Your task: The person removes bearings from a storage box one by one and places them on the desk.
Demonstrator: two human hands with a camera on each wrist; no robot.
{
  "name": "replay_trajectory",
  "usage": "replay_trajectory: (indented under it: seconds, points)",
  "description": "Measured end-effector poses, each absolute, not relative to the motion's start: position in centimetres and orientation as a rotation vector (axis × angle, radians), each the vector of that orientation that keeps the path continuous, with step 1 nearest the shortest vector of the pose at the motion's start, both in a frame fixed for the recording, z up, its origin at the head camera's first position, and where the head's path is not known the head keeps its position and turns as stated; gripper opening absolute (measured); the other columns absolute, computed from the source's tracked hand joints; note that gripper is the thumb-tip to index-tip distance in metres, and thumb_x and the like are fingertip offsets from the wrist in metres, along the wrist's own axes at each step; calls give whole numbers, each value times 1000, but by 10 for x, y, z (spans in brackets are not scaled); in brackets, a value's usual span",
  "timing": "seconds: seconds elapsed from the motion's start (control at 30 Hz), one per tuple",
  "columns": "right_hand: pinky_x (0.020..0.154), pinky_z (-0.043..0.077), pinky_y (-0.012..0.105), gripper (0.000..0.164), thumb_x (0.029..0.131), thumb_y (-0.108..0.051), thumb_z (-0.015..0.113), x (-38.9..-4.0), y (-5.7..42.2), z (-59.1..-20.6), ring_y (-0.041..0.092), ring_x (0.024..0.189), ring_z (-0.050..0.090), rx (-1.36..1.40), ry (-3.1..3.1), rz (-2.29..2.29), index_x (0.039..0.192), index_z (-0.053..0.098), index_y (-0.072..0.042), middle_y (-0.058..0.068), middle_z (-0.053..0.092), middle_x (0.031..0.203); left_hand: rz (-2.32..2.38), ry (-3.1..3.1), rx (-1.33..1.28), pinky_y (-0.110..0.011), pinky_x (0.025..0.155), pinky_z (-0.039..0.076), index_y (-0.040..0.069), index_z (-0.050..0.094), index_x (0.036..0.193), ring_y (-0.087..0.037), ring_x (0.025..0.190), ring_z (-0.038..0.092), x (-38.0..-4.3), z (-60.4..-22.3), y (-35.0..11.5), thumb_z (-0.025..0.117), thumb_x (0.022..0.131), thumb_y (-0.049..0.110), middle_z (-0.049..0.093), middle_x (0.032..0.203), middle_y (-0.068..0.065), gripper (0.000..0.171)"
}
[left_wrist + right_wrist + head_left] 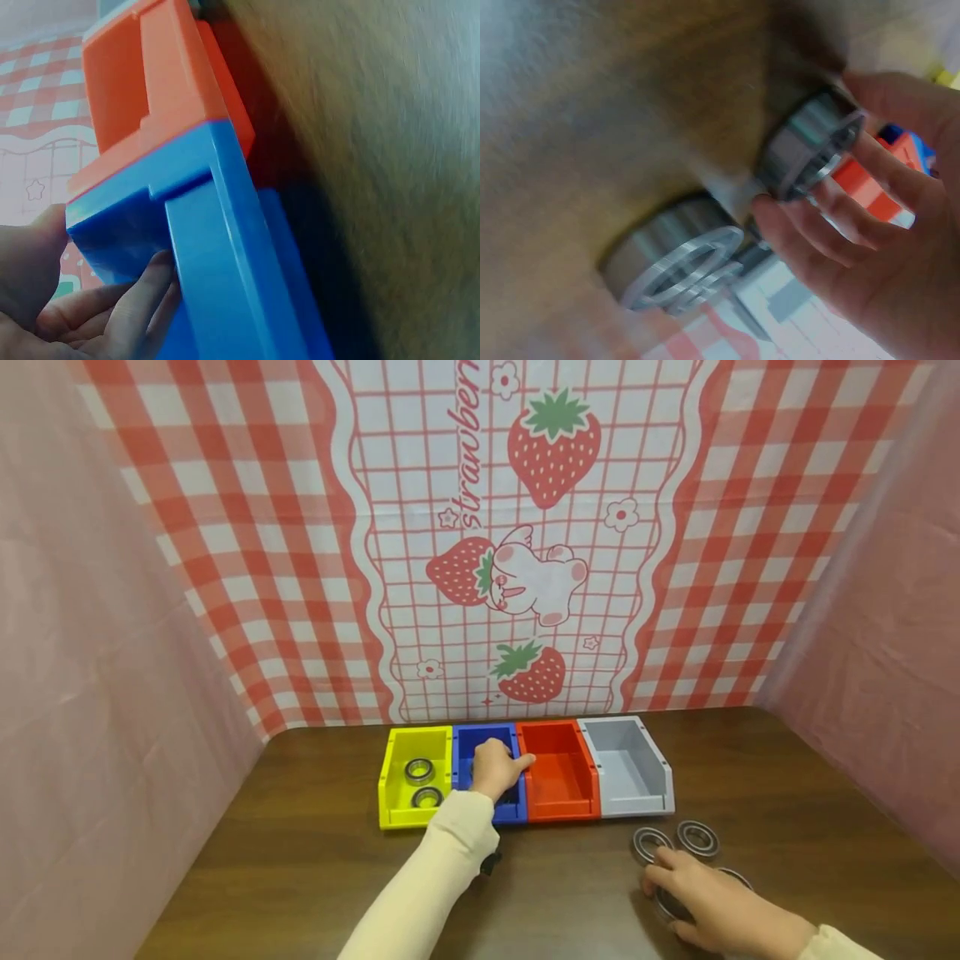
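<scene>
Across the worktop [300, 868], four bins are standing in a row: yellow bin [420, 742], blue bin [472, 737], red bin [558, 777], grey bin [626, 772]. Yellow bin: holding an upper bearing [409, 770] and a lower bearing [416, 798]. Left hand [495, 768]: resting within the blue bin, fingers lying loosely extended, thumb spreading apart toward the red bin; nothing is showing in its grasp. Right hand [708, 897]: gripping a held bearing [799, 142] between thumb and fingers, right of the bins' front. Nearby: a left loose bearing [651, 832] and a right loose bearing [682, 839] are lying before the grey bin; a partly covered bearing [641, 259] is lying just beside the hand. Step, by judgement: bearings are apparently being loaded into bins, the right hand securing one. Next move, probably: withdrawing the left hand, then raising the held bearing without disturbing its neighbours.
</scene>
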State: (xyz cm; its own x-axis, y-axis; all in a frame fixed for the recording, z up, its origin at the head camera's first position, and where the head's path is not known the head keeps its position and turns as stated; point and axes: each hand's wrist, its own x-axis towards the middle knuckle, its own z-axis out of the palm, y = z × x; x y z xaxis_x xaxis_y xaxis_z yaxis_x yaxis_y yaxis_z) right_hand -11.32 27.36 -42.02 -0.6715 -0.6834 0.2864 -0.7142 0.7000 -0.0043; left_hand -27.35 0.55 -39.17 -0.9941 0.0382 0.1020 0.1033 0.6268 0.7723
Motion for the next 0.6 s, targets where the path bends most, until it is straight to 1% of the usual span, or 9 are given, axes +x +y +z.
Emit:
replay_trajectory:
  seconds: [0.13,0.23,0.27,0.3,0.37,0.47,0.5,0.53,0.6]
  points:
    - [58,45,25,44,62,-31,87,-113,264,-403,0,78,49,1077,-2770,114,95,59,-23,-11,51,91,-1411,-2734,-186,-21,41,15,14,30,47,-8,39,19,-271,-392,-1,73,85,30,19,44,7,60]
    - [59,46,26,39,68,-33,84,-119,250,-383,1,75,53,1083,-2844,144,96,61,-20,-9,57,90,-1419,-2802,-226,-23,43,21,10,40,50,-10,43,25,-271,-390,-6,69,87,34,25,47,5,53]
    - [60,47,26,37,69,-32,83,-123,244,-376,3,75,55,1095,-2860,164,97,62,-18,-7,59,90,-1402,-2839,-242,-24,44,28,6,49,54,-12,46,34,-270,-388,-9,67,89,36,35,49,3,49]
    - [62,49,26,36,72,-32,81,-127,238,-368,5,77,58,1102,-2894,197,98,63,-17,-5,62,91,-1387,-2882,-255,-24,48,32,4,56,60,-13,50,39,-270,-387,-11,65,89,38,41,54,1,46]
    - [66,50,27,30,76,-29,79,-138,225,-354,7,78,60,1122,-2924,277,97,63,-16,-4,65,92,-1366,-2965,-284,-26,52,36,-3,61,70,-16,55,42,-269,-383,-16,63,91,38,47,61,-5,45]
    - [72,52,30,26,80,-27,76,-162,208,-336,13,81,62,1149,-2923,376,97,64,-10,0,68,91,-1368,-3000,-349,-25,60,44,-3,70,89,-18,66,58,-268,-375,-22,61,92,30,64,76,-11,34]
    - [74,53,31,26,81,-27,75,-170,202,-331,14,82,63,1140,-2928,405,97,65,-9,1,68,92,-1375,-2998,-377,-24,59,43,-2,71,87,-18,64,58,-268,-372,-24,61,91,26,64,73,-11,30]
    - [75,53,32,26,82,-26,74,-180,197,-328,15,83,63,1122,-2940,441,98,65,-7,2,69,93,-1363,-2995,-408,-24,60,45,-2,71,88,-19,65,60,-267,-370,-26,61,91,23,67,76,-12,28]
    - [79,54,35,30,83,-25,73,-198,186,-323,21,87,65,1069,-2983,502,101,66,-3,8,70,97,-1299,-2981,-473,-27,69,52,1,73,97,-21,77,67,-266,-365,-30,62,89,19,73,90,-13,23]
